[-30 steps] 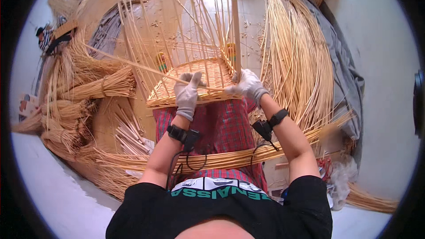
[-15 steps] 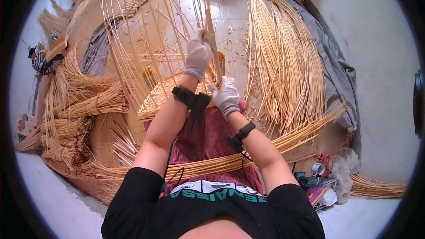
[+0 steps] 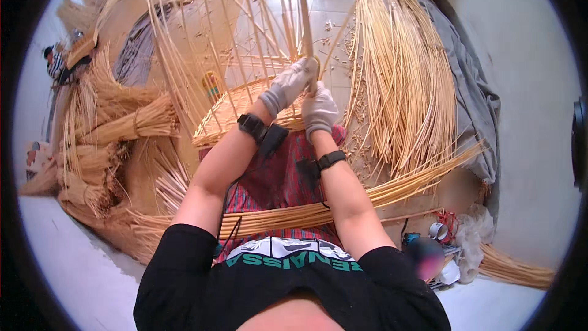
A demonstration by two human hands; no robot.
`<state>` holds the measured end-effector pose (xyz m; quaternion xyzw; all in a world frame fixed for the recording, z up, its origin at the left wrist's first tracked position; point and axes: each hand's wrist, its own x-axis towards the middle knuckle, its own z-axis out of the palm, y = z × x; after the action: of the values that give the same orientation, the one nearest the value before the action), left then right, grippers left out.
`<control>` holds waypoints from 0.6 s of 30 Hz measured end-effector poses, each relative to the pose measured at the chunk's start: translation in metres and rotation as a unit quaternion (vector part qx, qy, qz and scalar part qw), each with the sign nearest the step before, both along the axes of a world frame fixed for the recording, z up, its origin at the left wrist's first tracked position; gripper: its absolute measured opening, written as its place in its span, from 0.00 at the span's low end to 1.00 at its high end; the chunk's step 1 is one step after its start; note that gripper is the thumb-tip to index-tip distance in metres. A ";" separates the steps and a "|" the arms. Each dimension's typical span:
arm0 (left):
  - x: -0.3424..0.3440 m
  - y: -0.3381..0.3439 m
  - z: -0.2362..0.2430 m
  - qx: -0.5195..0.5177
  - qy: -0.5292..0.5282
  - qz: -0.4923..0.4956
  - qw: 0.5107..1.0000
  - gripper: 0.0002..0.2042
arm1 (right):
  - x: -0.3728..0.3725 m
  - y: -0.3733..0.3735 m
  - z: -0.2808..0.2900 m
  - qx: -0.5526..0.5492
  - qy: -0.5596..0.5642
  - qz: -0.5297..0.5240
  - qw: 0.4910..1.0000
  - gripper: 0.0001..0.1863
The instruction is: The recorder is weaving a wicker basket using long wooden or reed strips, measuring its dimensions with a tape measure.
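Note:
A shallow woven basket base (image 3: 214, 119) rests over my red plaid lap, with long upright canes (image 3: 211, 37) rising from it. My left hand (image 3: 294, 78) and my right hand (image 3: 320, 107), both in pale gloves, are closed on a flat wooden strip (image 3: 305, 15) at the base's right side. The left hand is higher, partly hiding the strip; the right is just below it, nearer me. A yellow-and-green slipper (image 3: 211, 86) shows beside the base. A bundle of long canes (image 3: 288, 219) lies across my lap.
Tied straw bundles (image 3: 128, 122) pile up at left, loose canes (image 3: 401, 79) fan out at right over grey cloth (image 3: 481, 135). A person in a striped top (image 3: 56, 67) is at far left. Small tools and a plastic bag (image 3: 474, 239) lie lower right, by a pale wall (image 3: 514, 86).
My left hand has left the base's front, rising to the strip, then dropping slightly. My right hand has shifted inward, then upward to just below it. The slanting cane across the base has moved away.

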<state>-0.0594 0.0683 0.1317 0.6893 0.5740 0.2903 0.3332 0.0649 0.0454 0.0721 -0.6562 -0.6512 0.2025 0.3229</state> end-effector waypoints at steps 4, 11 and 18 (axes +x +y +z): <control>-0.041 -0.086 0.026 0.042 -0.399 -0.016 0.916 0.19 | 0.003 0.015 -0.011 -0.035 0.032 0.030 0.998 0.08; -0.164 -0.269 0.024 0.057 -0.282 0.240 0.927 0.17 | 0.014 -0.065 0.028 0.014 0.258 0.207 0.944 0.22; -0.195 -0.374 -0.017 -0.085 -0.241 0.340 0.905 0.19 | 0.011 -0.199 0.027 -0.148 -0.142 0.636 0.744 0.05</control>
<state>-0.2548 -0.3059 0.1142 0.3305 0.6982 0.4934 0.3998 0.0760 -0.1537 0.0989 -0.1505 -0.9176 0.3594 -0.0781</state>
